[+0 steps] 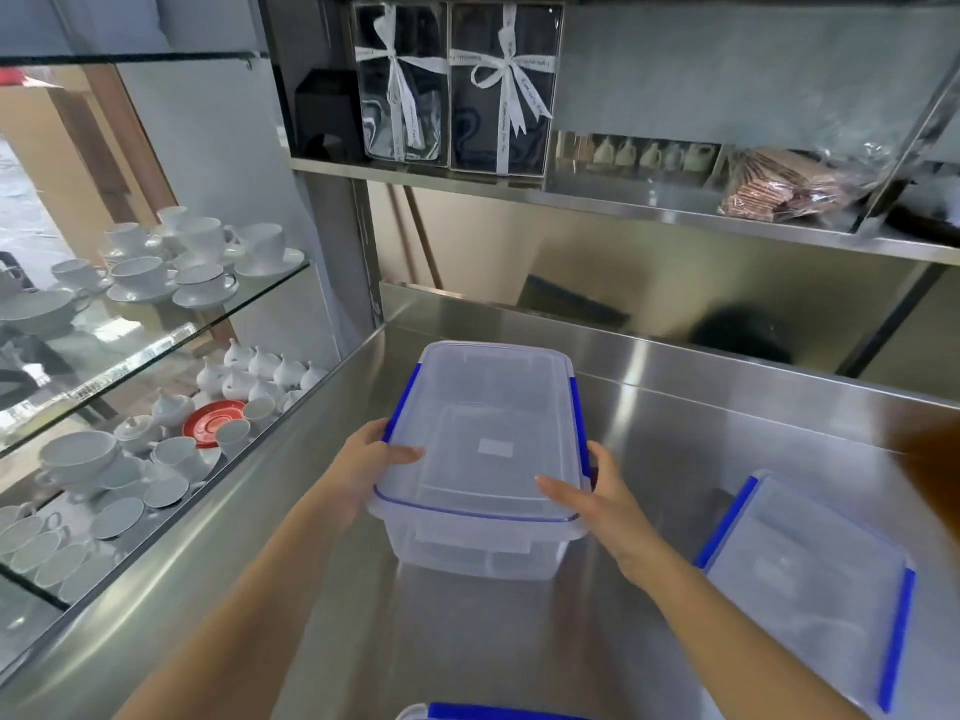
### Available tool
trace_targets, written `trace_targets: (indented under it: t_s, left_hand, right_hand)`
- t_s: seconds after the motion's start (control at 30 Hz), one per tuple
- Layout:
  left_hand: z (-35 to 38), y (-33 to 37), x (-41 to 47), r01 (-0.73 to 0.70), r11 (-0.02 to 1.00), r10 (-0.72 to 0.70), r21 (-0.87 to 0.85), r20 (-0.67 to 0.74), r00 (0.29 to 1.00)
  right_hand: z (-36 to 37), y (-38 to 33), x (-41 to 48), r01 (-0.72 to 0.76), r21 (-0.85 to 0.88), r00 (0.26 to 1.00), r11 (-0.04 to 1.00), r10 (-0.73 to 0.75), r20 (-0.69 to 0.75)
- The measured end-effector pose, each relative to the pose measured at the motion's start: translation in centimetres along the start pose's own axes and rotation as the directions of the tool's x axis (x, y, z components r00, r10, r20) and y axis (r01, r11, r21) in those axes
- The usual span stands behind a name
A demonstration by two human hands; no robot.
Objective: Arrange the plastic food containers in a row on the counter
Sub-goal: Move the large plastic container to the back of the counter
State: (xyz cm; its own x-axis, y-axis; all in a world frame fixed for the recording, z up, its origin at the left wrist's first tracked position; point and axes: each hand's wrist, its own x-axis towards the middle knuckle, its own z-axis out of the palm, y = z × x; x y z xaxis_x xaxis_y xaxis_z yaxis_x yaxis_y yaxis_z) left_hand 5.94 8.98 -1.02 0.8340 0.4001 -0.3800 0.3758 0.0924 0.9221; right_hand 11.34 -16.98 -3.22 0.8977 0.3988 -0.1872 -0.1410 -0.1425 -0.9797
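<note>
A large clear plastic container (483,439) with a lid and blue clips is held between both hands over the steel counter (675,407). My left hand (371,454) grips its left side, thumb on the lid. My right hand (587,491) grips its right near corner, thumb on the lid too. A second clear container (810,579) with blue clips sits on the counter to the right. The blue-edged rim of a third container (467,711) peeks in at the bottom edge.
Glass shelves (156,350) on the left carry white cups, saucers, small jugs and a red saucer (213,420). A steel shelf (623,200) above the counter holds two ribboned gift boxes (457,85) and a bag of wrapped snacks (789,184).
</note>
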Motion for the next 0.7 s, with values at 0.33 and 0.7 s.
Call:
trace_targets:
  t_s: [0.33, 0.7]
  left_hand:
    - [-4.0, 2.7, 8.8, -0.124, 0.972, 0.123, 0.201, 0.016, 0.992]
    - [-4.7, 4.4, 15.6, -0.133, 0.967, 0.14, 0.219, -0.016, 0.99]
  right_hand:
    - [3.8, 0.2, 7.9, 0.116, -0.292, 0.982, 0.949, -0.066, 0.174]
    - [5.2, -0.4, 12.9, 0.102, -0.387, 0.989, 0.916, -0.053, 0.137]
